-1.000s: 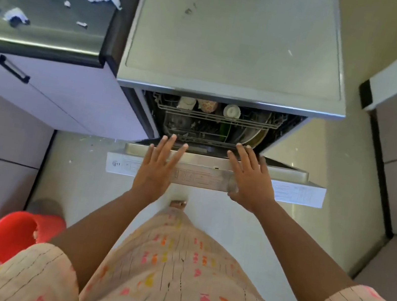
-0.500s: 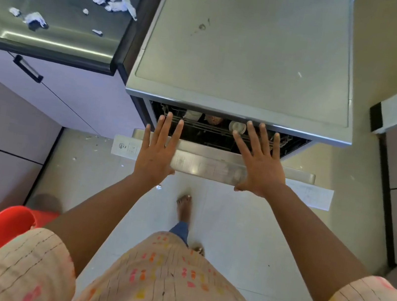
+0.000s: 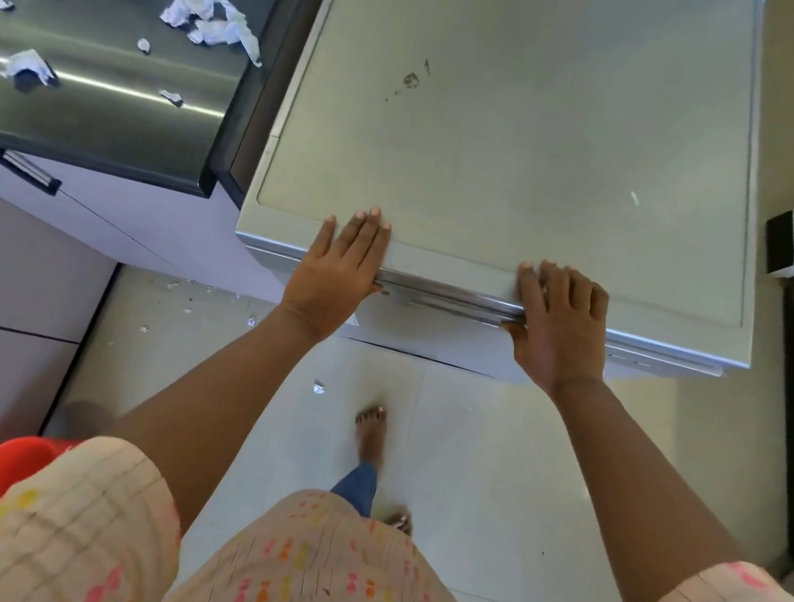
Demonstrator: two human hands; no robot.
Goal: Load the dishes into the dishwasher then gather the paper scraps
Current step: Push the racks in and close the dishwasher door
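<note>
Scraps [image 3: 210,19]: strewn on the desk [image 3: 104,98], up-left of the left fingers.
Left hand [image 3: 337,270]: fingers flat, spread, gripping nothing, pressing the dishwasher [image 3: 514,137] door.
Right hand [image 3: 560,321]: the same.
Tip: push evenly until it latches.

Both flat palms — left hand [image 3: 334,274], right hand [image 3: 558,327] — press the dishwasher [image 3: 510,162] front edge.

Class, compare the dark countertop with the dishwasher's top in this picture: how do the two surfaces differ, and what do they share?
The dark countertop is glossy and near black; the dishwasher top is pale grey and matt. The countertop is strewn with paper scraps; the dishwasher top carries only small smudges. Both hands, left hand and right hand, rest on the dishwasher's front edge, none on the countertop. Both are flat and adjoin.
</note>
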